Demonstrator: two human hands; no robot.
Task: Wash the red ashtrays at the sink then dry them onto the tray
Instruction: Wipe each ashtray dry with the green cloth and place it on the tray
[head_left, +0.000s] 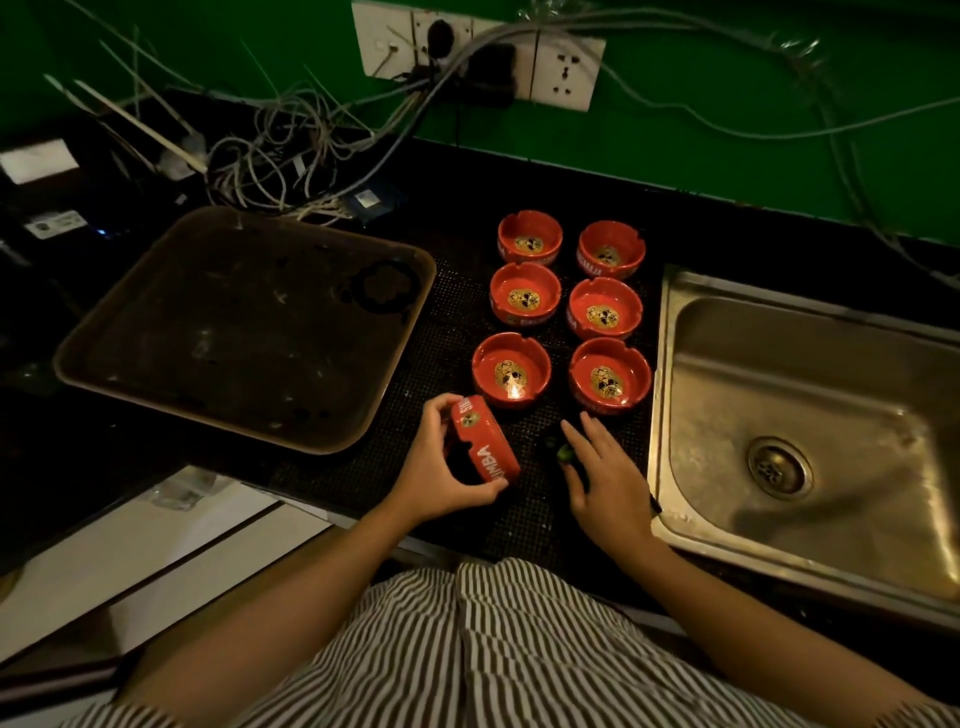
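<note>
Several red ashtrays with gold emblems stand in two columns on the black mat, from the far pair (529, 237) down to the near pair (609, 375). My left hand (441, 467) grips one more red ashtray (483, 448), tilted on its side above the mat with white lettering showing. My right hand (608, 478) lies with straight fingers over a small green object (564, 453) on the mat. The brown tray (156, 332) lies to the left, and the steel sink (800, 415) to the right.
A tangle of cables (270, 156) and wall sockets (561, 73) fill the back of the counter against the green wall. A white surface (156, 545) lies below the counter's front edge on the left. The sink drain (777, 467) is uncovered.
</note>
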